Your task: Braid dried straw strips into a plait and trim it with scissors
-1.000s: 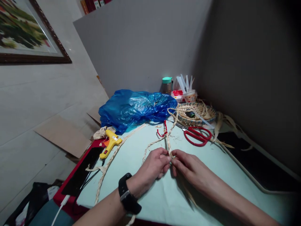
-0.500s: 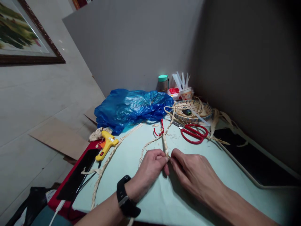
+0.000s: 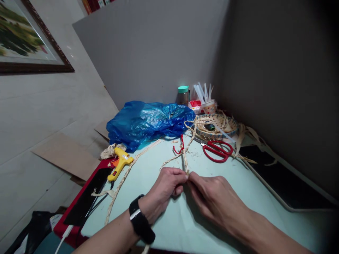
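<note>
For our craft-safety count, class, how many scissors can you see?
1: the red scissors, beyond the right hand, near the basket. The blue bag might hide more.

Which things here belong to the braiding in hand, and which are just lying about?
Belong, as far as I can judge:
pale braid, pinched by left hand and right hand
red cord, at its far end
scissors and glue gun, untouched, probably tools

Just lying about, probably:
blue plastic bag
green-lidded bottle
framed picture
</note>
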